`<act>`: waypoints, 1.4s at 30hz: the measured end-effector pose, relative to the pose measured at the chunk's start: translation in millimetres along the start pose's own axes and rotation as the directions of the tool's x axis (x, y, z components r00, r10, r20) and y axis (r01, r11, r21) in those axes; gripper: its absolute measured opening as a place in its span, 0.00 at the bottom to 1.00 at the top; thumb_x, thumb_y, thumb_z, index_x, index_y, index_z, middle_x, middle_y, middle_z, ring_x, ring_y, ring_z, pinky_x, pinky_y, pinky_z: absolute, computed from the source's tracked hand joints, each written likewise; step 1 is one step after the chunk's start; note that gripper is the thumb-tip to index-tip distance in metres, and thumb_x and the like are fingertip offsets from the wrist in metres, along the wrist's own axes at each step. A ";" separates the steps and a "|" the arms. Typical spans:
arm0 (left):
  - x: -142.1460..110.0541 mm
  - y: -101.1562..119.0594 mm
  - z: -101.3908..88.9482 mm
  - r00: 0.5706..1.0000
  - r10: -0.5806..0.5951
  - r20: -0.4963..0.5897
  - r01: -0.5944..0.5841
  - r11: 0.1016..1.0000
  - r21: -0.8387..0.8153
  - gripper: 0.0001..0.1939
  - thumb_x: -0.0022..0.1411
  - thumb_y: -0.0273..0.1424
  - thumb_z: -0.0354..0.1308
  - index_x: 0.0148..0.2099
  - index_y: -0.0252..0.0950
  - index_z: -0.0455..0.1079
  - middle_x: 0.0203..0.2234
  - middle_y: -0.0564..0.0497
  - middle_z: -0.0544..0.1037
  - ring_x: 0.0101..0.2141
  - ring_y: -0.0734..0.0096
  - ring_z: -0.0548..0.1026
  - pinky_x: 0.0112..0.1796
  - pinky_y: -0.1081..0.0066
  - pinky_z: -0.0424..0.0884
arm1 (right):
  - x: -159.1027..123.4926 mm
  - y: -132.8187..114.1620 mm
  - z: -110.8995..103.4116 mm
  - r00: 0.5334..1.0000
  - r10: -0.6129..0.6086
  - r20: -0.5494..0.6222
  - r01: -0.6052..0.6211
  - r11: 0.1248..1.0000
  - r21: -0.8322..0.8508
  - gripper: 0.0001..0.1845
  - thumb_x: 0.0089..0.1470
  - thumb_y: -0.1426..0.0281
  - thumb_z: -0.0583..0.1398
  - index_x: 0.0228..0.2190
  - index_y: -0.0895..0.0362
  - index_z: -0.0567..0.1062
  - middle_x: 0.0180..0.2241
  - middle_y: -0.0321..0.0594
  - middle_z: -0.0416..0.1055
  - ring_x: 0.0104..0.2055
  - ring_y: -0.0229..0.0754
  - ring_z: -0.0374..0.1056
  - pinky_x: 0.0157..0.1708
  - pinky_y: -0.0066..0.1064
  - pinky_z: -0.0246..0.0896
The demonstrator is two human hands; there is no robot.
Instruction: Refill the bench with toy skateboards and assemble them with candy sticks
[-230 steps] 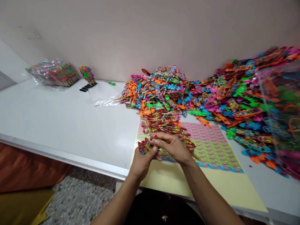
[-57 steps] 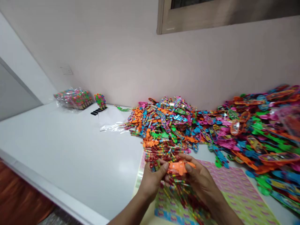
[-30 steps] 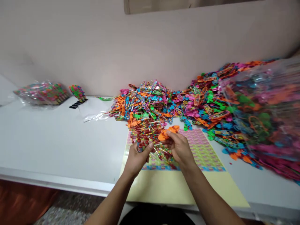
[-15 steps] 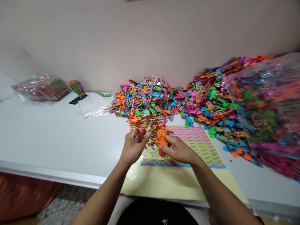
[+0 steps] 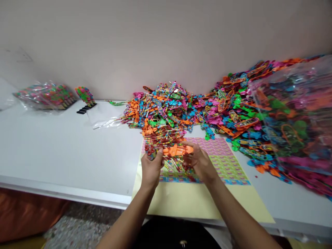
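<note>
My left hand (image 5: pixel 150 169) is closed around a small bundle of short sticks with dark red ends (image 5: pixel 150 151). Its thumb and finger also pinch the left end of an orange plastic toy skateboard (image 5: pixel 177 150), which lies level between my hands. At the toy's right end, my right hand (image 5: pixel 202 162) has its fingers curled about it, slightly blurred. Beneath both hands is a loose heap of thin red, yellow and green striped sticks (image 5: pixel 166 135). They lie partly on a printed sticker sheet (image 5: pixel 218 145) with pink, green and blue bands.
Behind my hands is a pile of coloured toy skateboards (image 5: pixel 160 103); a larger pile (image 5: pixel 241 117) spreads right, beside a filled clear bag (image 5: pixel 298 128). Leftward are an empty-looking plastic bag (image 5: pixel 106 119), a small coloured bunch on a black base (image 5: pixel 85 97) and a wrapped bundle (image 5: pixel 45 97).
The orange toy skateboard has turned from upright to level, and my left thumb now meets its left end. My left hand has moved slightly right, still with the sticks.
</note>
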State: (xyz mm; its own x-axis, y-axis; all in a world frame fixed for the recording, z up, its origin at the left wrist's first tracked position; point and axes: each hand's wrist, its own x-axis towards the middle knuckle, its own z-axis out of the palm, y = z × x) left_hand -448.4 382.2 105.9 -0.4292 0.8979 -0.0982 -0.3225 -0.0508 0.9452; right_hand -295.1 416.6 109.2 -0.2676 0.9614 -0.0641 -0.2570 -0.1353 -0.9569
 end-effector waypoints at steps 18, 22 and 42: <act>-12.9 19.2 -19.2 0.924 -0.031 0.381 -0.158 0.878 0.452 0.17 0.58 0.40 0.58 0.23 0.34 0.63 0.19 0.56 0.64 0.23 0.77 0.61 0.26 0.75 0.57 | 10.7 -13.0 18.9 0.982 0.082 -0.172 -0.072 0.995 0.062 0.18 0.36 0.58 0.69 0.22 0.62 0.78 0.18 0.41 0.75 0.16 0.35 0.68 0.13 0.21 0.61; -11.2 20.4 -17.9 0.918 -0.021 0.397 -0.179 0.870 0.459 0.16 0.57 0.38 0.58 0.23 0.34 0.62 0.19 0.56 0.63 0.23 0.77 0.60 0.26 0.75 0.57 | 11.5 -13.0 17.5 0.987 0.066 -0.145 -0.063 0.998 0.027 0.18 0.38 0.58 0.69 0.22 0.62 0.77 0.19 0.41 0.76 0.18 0.36 0.70 0.14 0.21 0.63; 1.1 14.1 -31.7 0.742 0.223 0.632 -0.661 0.403 0.633 0.31 0.44 0.18 0.50 0.52 0.36 0.72 0.37 0.44 0.79 0.39 0.58 0.76 0.40 0.65 0.71 | 18.5 -18.3 16.6 0.990 0.057 -0.129 -0.084 0.972 -0.218 0.21 0.38 0.55 0.69 0.21 0.62 0.78 0.16 0.39 0.73 0.17 0.37 0.68 0.18 0.25 0.69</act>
State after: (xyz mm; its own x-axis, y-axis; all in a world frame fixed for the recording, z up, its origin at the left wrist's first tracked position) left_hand -480.1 368.6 109.3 0.1425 0.9314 0.3349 0.6879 -0.3365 0.6431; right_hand -310.8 432.9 130.2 -0.1595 0.9751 -0.1542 -0.0252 -0.1601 -0.9868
